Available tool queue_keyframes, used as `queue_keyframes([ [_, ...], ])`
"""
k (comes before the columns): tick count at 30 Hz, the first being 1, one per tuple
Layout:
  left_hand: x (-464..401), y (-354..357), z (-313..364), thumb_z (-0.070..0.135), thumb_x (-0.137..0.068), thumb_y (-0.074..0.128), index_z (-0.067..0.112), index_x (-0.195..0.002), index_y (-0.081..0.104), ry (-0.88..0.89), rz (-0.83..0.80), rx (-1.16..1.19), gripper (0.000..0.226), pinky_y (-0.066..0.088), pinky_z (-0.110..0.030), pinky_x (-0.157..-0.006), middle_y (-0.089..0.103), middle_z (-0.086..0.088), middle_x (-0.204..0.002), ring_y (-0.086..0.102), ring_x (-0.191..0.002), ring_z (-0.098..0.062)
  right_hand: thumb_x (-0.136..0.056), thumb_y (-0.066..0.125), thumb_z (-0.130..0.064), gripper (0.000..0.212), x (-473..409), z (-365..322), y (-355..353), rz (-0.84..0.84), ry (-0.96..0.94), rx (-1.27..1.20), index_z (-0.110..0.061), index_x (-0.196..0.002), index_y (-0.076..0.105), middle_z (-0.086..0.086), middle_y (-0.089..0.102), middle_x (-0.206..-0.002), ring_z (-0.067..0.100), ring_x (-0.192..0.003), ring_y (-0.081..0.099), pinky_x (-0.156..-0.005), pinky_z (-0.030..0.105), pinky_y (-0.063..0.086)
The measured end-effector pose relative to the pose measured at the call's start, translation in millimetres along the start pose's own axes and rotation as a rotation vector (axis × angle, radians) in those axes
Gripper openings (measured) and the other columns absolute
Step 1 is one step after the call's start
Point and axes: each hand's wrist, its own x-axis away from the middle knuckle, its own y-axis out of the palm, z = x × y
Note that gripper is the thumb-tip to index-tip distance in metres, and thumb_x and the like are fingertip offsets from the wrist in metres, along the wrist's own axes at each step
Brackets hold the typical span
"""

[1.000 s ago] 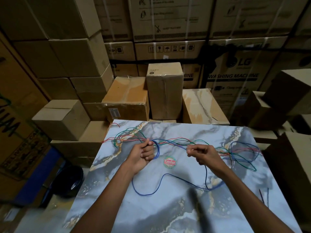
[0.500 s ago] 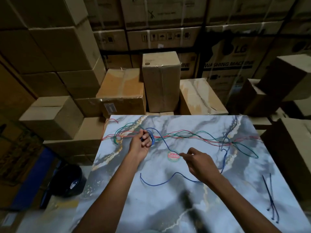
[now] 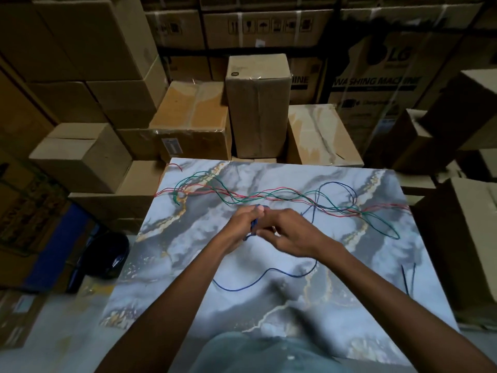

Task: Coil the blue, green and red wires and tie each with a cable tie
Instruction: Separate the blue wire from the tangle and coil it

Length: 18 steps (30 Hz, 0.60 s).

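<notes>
Marble-patterned table (image 3: 349,305) carries all three wires. The blue wire (image 3: 269,275) is partly gathered into a small coil held between the two hands at mid-table; a loose length trails from the hands toward the near side in a shallow curve, and further loops lie to the right, crossing the other wires at the far right part of the table.

The left hand (image 3: 242,227) has its fingers curled round the blue coil, gripping it. The right hand (image 3: 287,232) meets the left at the coil, fingers bent inward toward it; motion blur prevents confirming whether these fingers pinch the wire or merely touch it.

The green wire (image 3: 382,224) and the red wire (image 3: 271,190) lie uncoiled and intertwined in a band across the far half of the table, running from the left edge to the right edge. The red ends overhang the left edge; the green forms a long loop at the right. Neither hand touches them.

Two cable ties (image 3: 407,278), dark and thin, lie near the right edge of the table, well apart from the hands.

Cardboard boxes (image 3: 258,103) are stacked behind and to both sides of the table, one printed with washing-machine lettering. A dark rounded object (image 3: 107,254) sits on the floor left of the table; its identity cannot be determined.
</notes>
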Motion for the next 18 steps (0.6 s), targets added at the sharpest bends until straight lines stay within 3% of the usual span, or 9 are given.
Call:
queue_keyframes([
  [2, 6, 6, 2, 0.016, -0.103, 0.043, 0.005, -0.085, 0.066, -0.003, -0.060, -0.054, 0.031, 0.046, -0.024, -0.056, 0.066, -0.005, -0.061, 0.060, -0.051, -0.014, -0.089, 0.071, -0.019, 0.013, 0, 8, -9, 0.096, 0.056, -0.064, -0.029, -0.090, 0.080, -0.009, 0.070, -0.073, 0.002, -0.060, 0.052, -0.060, 0.019, 0.037],
  [4, 9, 8, 2, 0.016, -0.101, 0.043, 0.008, -0.084, 0.069, -0.005, -0.120, -0.015, 0.033, 0.045, -0.027, -0.053, 0.065, -0.014, -0.064, 0.057, -0.050, -0.022, -0.087, 0.076, -0.018, 0.009, 0, 17, -16, 0.216, 0.142, -0.120, -0.024, -0.087, 0.082, -0.010, 0.073, -0.073, -0.003, -0.062, 0.056, -0.058, 0.012, 0.033],
  [6, 9, 6, 0, 0.018, -0.100, 0.042, 0.005, -0.085, 0.066, -0.028, -0.137, 0.085, 0.032, 0.036, -0.026, -0.048, 0.055, -0.010, -0.053, 0.042, -0.040, -0.017, -0.083, 0.083, -0.023, 0.001, -1, 29, -21, 0.326, 0.236, -0.205, -0.022, -0.083, 0.083, -0.009, 0.076, -0.074, -0.001, -0.065, 0.061, -0.058, 0.013, 0.035],
  [9, 7, -1, 0, 0.022, -0.101, 0.038, 0.003, -0.087, 0.056, -0.111, -0.176, 0.331, 0.029, 0.031, -0.024, -0.048, 0.025, 0.005, -0.045, 0.017, -0.036, -0.008, -0.077, 0.088, -0.038, 0.019, -1, 50, -22, 0.405, 0.409, -0.289, -0.021, -0.079, 0.082, -0.007, 0.075, -0.071, 0.003, -0.064, 0.062, -0.058, 0.021, 0.043],
  [13, 9, -5, 1, 0.025, -0.098, 0.041, 0.012, -0.078, 0.046, -0.149, -0.211, 0.571, 0.024, 0.024, -0.022, -0.044, 0.010, 0.008, -0.051, 0.007, -0.041, -0.010, -0.082, 0.083, -0.045, 0.027, 3, 56, -12, 0.343, 0.399, -0.482, -0.019, -0.086, 0.081, 0.005, 0.071, -0.075, 0.005, -0.062, 0.053, -0.057, 0.028, 0.042],
  [16, 10, -3, 3, 0.023, -0.097, 0.040, 0.013, -0.076, 0.045, -0.136, -0.200, 0.642, 0.024, 0.021, -0.023, -0.044, 0.009, 0.007, -0.054, 0.006, -0.043, -0.010, -0.082, 0.084, -0.042, 0.029, 5, 54, -4, 0.174, 0.434, -0.700, -0.024, -0.104, 0.080, -0.001, 0.067, -0.075, 0.011, -0.061, 0.049, -0.052, 0.024, 0.034],
  [18, 10, -1, 4, 0.024, -0.097, 0.040, 0.013, -0.075, 0.046, -0.128, -0.197, 0.659, 0.026, 0.022, -0.023, -0.044, 0.009, 0.007, -0.054, 0.005, -0.043, -0.011, -0.081, 0.086, -0.039, 0.026, 5, 57, -2, 0.115, 0.472, -0.740, -0.022, -0.100, 0.081, -0.002, 0.067, -0.072, 0.011, -0.062, 0.052, -0.052, 0.022, 0.032],
])
